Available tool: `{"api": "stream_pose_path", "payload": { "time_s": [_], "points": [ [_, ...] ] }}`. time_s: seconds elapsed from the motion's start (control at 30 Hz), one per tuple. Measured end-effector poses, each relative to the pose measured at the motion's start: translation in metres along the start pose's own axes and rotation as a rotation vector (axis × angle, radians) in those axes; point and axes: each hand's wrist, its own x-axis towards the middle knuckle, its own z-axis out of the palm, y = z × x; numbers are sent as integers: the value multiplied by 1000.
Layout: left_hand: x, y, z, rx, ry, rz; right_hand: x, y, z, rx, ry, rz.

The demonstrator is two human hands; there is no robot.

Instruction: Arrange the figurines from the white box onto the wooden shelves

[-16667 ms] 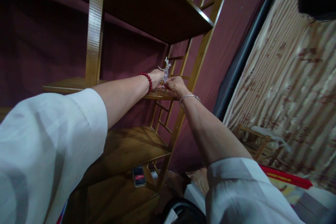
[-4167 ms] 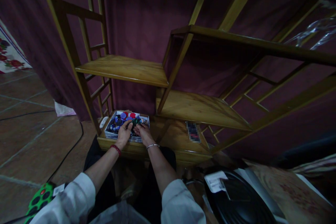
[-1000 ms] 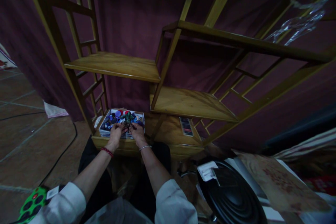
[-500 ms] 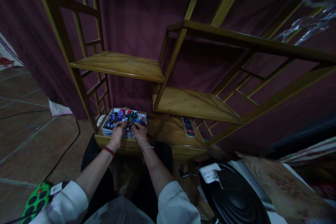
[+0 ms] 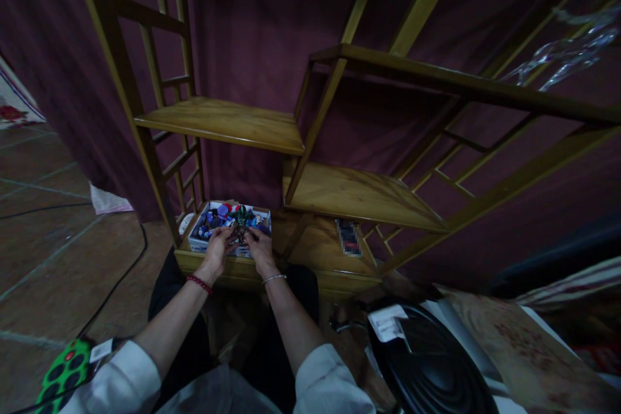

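My left hand (image 5: 218, 250) and my right hand (image 5: 261, 249) both grip a small dark green and brown toy figure (image 5: 241, 218), one from each side. They hold it just above a white box (image 5: 197, 245) with printed sides. Several small toy figures (image 5: 207, 225) in blue, purple and red lie heaped in that box. My fingers are closed on the figure's lower part, and the fingertips partly hide it. The box sits on the lowest wooden shelf, at its left end.
A yellow-brown wooden shelf unit (image 5: 228, 123) stands before a purple curtain (image 5: 242, 32). A blurred-out dark item (image 5: 349, 238) lies on the bottom board. Low on the right is a black ridged plastic object (image 5: 436, 362); a green power strip (image 5: 65, 372) is at lower left.
The toy figure shows a little more clearly between my hands, its green upper part tilted slightly differently. Both hands stay over the box, and the view has shifted slightly.
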Motion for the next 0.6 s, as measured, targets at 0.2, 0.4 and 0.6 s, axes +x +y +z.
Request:
{"api": "stream_pose_path", "payload": {
  "time_s": [0.2, 0.4, 0.6],
  "points": [
    [0, -1, -2, 26, 13, 18, -3, -1, 0, -12, 3, -20],
    [-4, 1, 0, 1, -6, 28, -7, -3, 1, -18, -1, -54],
    [-14, 6, 2, 1, -50, 31, -12, -7, -2, -18, -11, -63]
  ]
}}
